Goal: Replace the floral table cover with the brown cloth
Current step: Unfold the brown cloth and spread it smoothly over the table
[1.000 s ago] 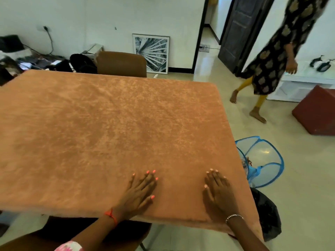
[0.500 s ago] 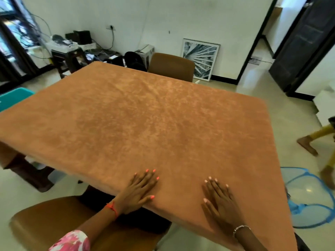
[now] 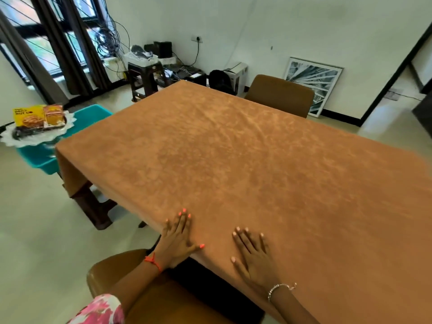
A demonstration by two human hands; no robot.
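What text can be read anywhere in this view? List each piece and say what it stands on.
"NUT CO": second line of print on the yellow box at far left; the line above it is too blurred to read.
Orange packet beside it: print too blurred to read.
Brown cloth, framed picture: no text.

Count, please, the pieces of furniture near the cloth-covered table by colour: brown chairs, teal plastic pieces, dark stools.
Brown padded chairs: 2, far side and near side.
Teal plastic piece: 1, holding a white doily with snack packets.
Dark plastic stool: 1, by the window.
Total: 4.
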